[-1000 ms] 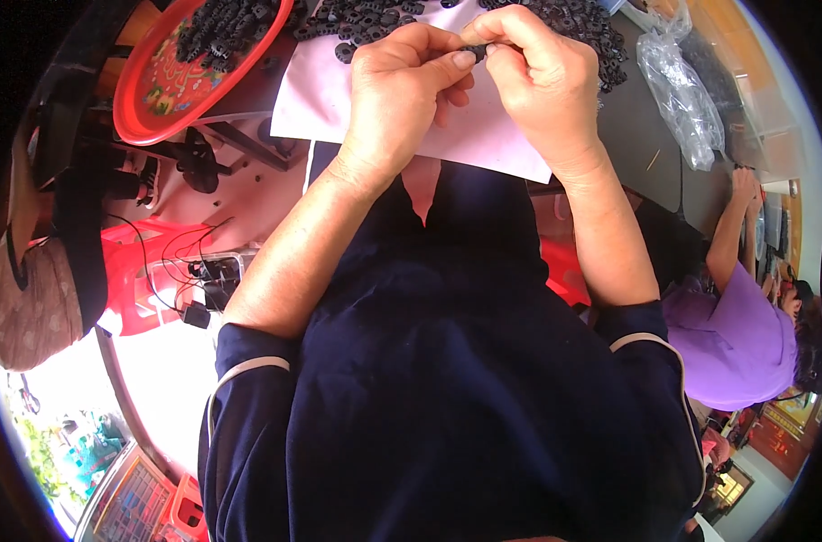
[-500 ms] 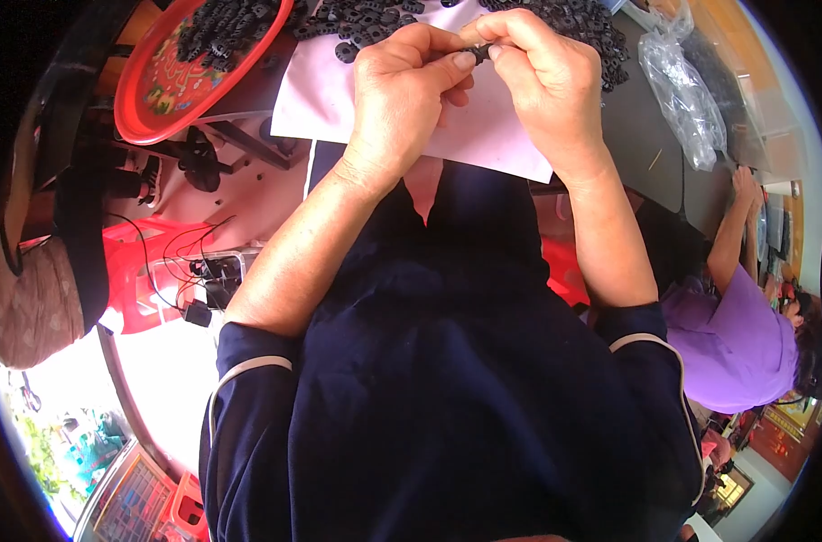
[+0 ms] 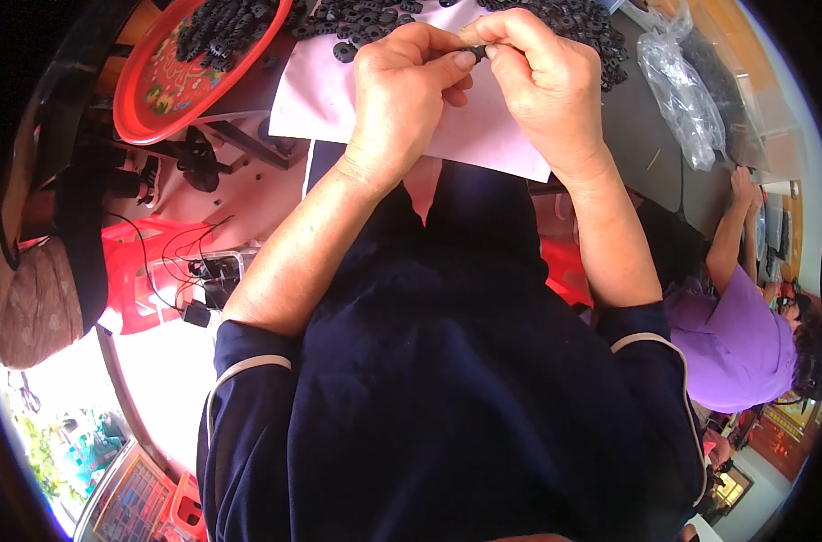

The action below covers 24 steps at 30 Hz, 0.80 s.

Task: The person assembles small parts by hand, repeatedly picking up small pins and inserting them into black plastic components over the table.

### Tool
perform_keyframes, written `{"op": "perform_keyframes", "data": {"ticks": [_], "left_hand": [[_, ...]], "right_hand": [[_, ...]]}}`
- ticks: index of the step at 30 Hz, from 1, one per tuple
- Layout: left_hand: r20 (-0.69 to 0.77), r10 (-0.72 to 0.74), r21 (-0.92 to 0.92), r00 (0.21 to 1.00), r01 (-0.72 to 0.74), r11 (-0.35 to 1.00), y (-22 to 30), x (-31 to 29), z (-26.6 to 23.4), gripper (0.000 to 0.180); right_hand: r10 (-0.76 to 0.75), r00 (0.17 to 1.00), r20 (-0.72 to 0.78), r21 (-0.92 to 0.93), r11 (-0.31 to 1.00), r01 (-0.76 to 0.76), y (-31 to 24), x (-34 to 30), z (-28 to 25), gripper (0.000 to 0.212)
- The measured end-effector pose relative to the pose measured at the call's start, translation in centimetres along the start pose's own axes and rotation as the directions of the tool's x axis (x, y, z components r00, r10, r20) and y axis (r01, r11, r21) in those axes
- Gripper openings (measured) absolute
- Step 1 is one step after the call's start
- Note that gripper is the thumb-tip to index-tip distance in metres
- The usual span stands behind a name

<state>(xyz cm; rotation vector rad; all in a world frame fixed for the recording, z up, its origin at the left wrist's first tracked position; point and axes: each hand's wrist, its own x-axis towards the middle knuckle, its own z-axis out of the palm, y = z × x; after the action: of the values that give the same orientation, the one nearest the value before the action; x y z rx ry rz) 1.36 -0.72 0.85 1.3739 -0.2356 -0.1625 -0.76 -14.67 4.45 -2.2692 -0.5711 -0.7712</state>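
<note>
Above the near edge of a pale pink sheet (image 3: pixel 316 95), my two hands meet at a small black part (image 3: pixel 479 54), mostly covered by fingertips. My left hand (image 3: pixel 406 86) is closed, pinching the part between thumb and fingers. From the other side my right hand (image 3: pixel 546 81) also pinches at it, thumb and forefinger pressed together. Whether it is one piece or two joined ones, I cannot tell. Beyond my left hand lies a heap of small black ridged parts (image 3: pixel 361 25). A second heap of such parts (image 3: pixel 582 32) spreads behind my right hand.
A red round tray (image 3: pixel 138 126) with black parts stands at the far left. Clear plastic bags (image 3: pixel 677 99) lie on the dark table (image 3: pixel 641 135) at the right. Further right sits a person in a purple top (image 3: pixel 731 348). Cables and a black adapter (image 3: pixel 196 313) hang at the left.
Both hands stay at the same spot, still pinching the small black part. Their fingertips shift only very slightly around it.
</note>
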Motion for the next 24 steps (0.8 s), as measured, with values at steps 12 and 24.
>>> {"op": "perform_keyframes", "data": {"ticks": [12, 24], "left_hand": [[-0.108, 0.038, -0.039, 0.993, -0.042, 0.998, -0.6, 0.2, 1.2, 0.008], [-0.147, 0.175, 0.201, 0.973, -0.144, 0.969, -0.3, 0.2, 0.7, 0.009]], "right_hand": [[-0.175, 0.981, -0.081, -0.137, 0.977, 0.163, 0.5, -0.3, 1.2, 0.026], [0.149, 0.979, -0.136, 0.034, 0.989, -0.146, 0.1, -0.9, 1.8, 0.025]]}}
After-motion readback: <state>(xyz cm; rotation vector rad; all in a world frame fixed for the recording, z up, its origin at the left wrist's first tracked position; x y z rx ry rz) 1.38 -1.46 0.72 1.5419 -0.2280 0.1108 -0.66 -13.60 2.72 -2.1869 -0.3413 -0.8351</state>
